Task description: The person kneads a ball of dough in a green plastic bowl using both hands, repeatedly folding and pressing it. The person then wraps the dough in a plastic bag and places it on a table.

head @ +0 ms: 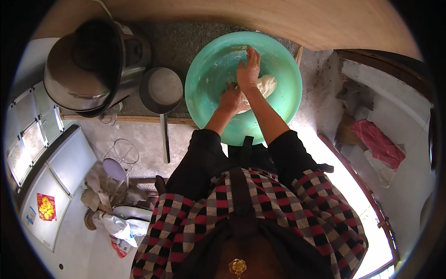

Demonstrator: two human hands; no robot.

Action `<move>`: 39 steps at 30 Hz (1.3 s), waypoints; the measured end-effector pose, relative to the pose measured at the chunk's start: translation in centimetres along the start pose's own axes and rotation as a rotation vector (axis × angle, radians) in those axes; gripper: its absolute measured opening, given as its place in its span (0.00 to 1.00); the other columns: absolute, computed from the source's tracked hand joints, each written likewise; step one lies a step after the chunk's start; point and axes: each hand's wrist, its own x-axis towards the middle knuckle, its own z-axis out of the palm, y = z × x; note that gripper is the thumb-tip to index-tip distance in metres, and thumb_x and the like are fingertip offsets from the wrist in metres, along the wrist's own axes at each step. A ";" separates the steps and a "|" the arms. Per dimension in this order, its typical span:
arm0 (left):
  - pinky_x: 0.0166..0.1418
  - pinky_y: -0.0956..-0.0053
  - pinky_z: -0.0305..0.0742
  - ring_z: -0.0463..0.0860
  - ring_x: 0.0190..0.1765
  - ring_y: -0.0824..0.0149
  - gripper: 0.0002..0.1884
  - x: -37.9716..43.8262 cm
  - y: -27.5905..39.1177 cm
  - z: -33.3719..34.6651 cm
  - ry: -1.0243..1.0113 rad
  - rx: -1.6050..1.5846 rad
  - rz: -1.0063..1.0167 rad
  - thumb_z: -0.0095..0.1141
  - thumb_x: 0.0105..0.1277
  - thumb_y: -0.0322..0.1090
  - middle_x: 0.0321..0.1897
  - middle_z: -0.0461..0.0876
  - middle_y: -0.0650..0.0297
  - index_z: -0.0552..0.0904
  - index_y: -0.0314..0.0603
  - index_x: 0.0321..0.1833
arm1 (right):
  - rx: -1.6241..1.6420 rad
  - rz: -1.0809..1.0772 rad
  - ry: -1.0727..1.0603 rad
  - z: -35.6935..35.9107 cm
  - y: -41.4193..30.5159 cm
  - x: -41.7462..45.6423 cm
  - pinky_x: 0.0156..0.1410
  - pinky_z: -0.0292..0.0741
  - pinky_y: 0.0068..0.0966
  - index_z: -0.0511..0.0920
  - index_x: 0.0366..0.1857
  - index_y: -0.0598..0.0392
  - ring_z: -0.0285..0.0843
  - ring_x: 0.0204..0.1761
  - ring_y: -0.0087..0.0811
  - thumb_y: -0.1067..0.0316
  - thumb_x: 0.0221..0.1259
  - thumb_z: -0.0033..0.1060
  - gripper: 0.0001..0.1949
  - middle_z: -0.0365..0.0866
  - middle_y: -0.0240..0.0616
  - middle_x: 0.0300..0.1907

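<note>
A pale lump of dough (267,85) lies in a wide green plastic basin (292,94). My left hand (230,99) rests around the dough's left end, its fingers partly bent and the grip largely hidden. Above the dough, my right hand (249,69) stretches towards the basin's far wall, fingers extended, thumb apart and nothing in them. The heel of that hand is at the dough, and the forearm hides the lump's middle. Smears and bits of dough cling to the basin's inner wall.
Left of the basin a saucepan (165,85) holds whitish contents, its handle (164,139) jutting over the counter edge (139,120). A large steel pot (83,69) stands farther left. On the floor side is a round-seated stool (115,170); a red cloth (378,143) lies at right.
</note>
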 end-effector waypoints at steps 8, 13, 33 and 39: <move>0.61 0.49 0.66 0.62 0.67 0.44 0.48 0.2 0.4 -0.2 -0.037 0.045 -0.026 0.64 0.45 0.60 0.62 0.63 0.50 0.60 0.44 0.67 | 0.074 0.100 -0.109 1.2 0.3 0.3 0.64 0.63 0.39 0.67 0.54 0.62 0.64 0.57 0.50 0.83 0.42 0.48 0.27 0.67 0.52 0.54; 0.57 0.52 0.69 0.67 0.61 0.44 0.37 0.0 1.5 -3.6 -0.189 -0.277 -0.062 0.58 0.53 0.52 0.60 0.67 0.44 0.65 0.44 0.64 | -0.162 -0.021 -0.321 3.5 0.1 -1.8 0.61 0.67 0.39 0.70 0.52 0.58 0.68 0.55 0.51 0.81 0.44 0.47 0.24 0.72 0.52 0.49; 0.59 0.51 0.63 0.71 0.54 0.41 0.39 -1.1 0.8 -0.1 0.349 0.194 0.088 0.62 0.49 0.54 0.48 0.72 0.43 0.63 0.48 0.63 | -0.494 0.077 -0.740 5.5 -2.0 -6.2 0.48 0.76 0.38 0.73 0.43 0.60 0.78 0.43 0.49 0.68 0.50 0.63 0.16 0.75 0.51 0.41; 0.65 0.45 0.55 0.63 0.64 0.43 0.35 -0.7 1.8 -1.7 -0.023 -0.131 -0.005 0.49 0.60 0.53 0.63 0.63 0.45 0.58 0.53 0.69 | -0.228 -0.009 -0.218 4.6 0.1 -2.4 0.49 0.75 0.36 0.75 0.44 0.58 0.77 0.39 0.45 0.74 0.47 0.57 0.16 0.78 0.45 0.33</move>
